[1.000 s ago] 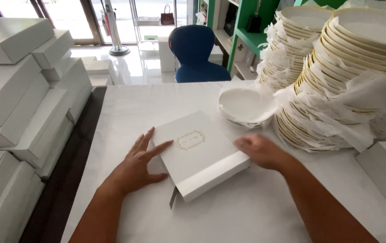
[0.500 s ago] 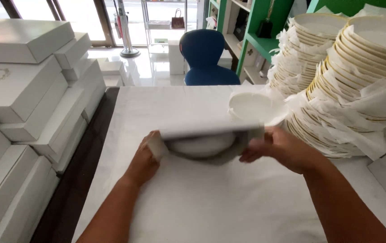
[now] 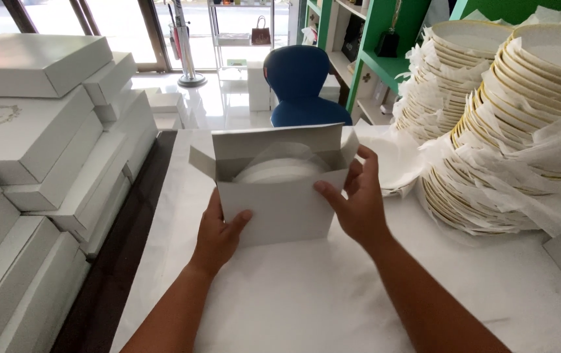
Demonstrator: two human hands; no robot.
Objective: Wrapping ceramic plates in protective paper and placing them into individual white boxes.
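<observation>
Both hands, left hand (image 3: 218, 236) and right hand (image 3: 357, 204), clamp the thin, bendable box (image 3: 280, 196); the fragile plate (image 3: 279, 171) above the fingertips needs support underneath.

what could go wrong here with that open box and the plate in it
The white box stands on edge with its top flaps open, so the wrapped plate inside could slide out if it tips. The left hand and right hand grip only its sides. The leaning plate stacks sit close to the right; a bump might topple them.

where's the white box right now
In the head view the white box stands open-topped at table centre, held between the left hand and right hand.
</observation>
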